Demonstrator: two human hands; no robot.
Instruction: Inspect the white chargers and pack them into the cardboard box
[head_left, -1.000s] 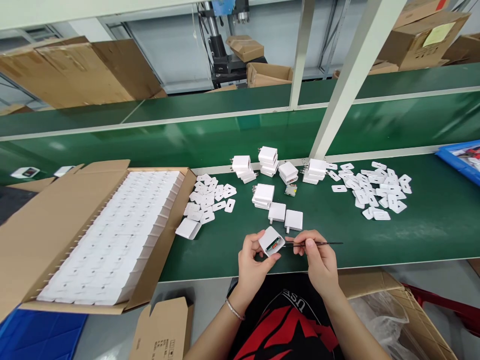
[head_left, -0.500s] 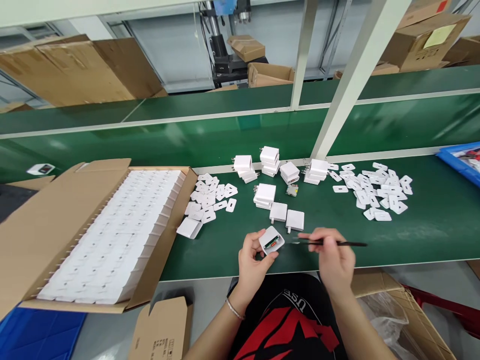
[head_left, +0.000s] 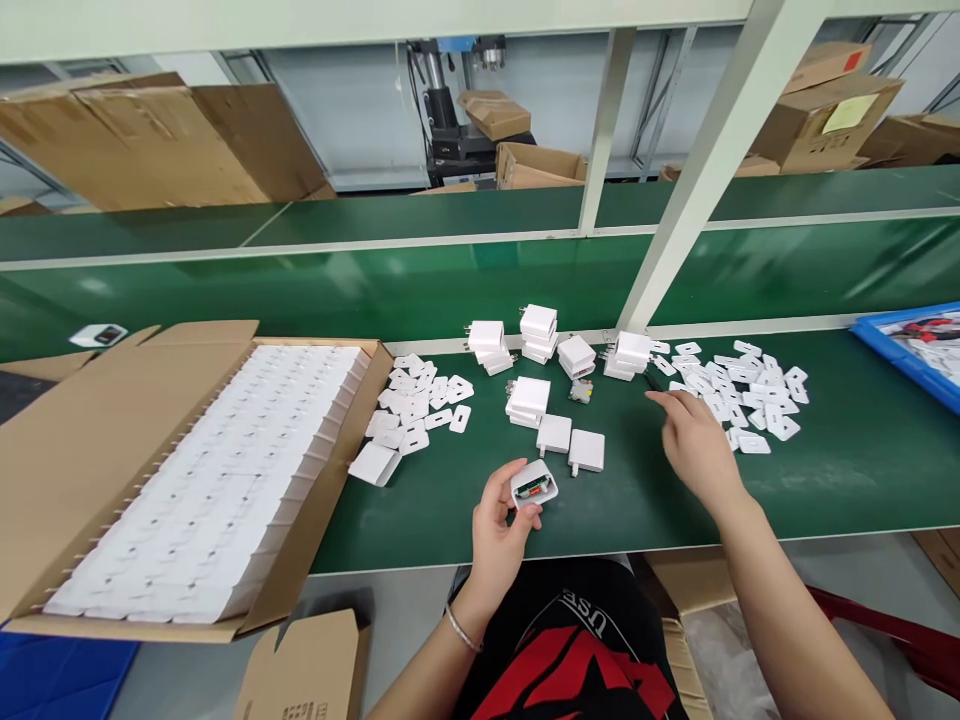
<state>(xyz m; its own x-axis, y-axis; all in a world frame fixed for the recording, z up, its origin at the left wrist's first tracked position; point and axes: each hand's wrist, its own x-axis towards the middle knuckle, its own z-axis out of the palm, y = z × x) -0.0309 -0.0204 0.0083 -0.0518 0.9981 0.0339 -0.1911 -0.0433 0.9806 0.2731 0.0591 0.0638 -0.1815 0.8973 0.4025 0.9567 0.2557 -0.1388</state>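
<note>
A large open cardboard box (head_left: 97, 470) sits at nine o'clock on the green counter (head_left: 862, 450), packed with rows of white pieces (head_left: 225, 470). A small heap of flat white plates (head_left: 420, 400) lies just beside its right flap. At twelve o'clock stand stacks of white charger housings (head_left: 538, 330) near a slanted white post (head_left: 697, 190). A blue tray (head_left: 911, 350) pokes in at three o'clock. Brown cartons (head_left: 150, 140) rest beyond the conveyor belt (head_left: 375, 280).

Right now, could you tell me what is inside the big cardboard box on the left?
The cardboard box holds close rows of white charger housings, filling it nearly to the rim. Only the top layer shows; anything beneath it is covered.
</note>
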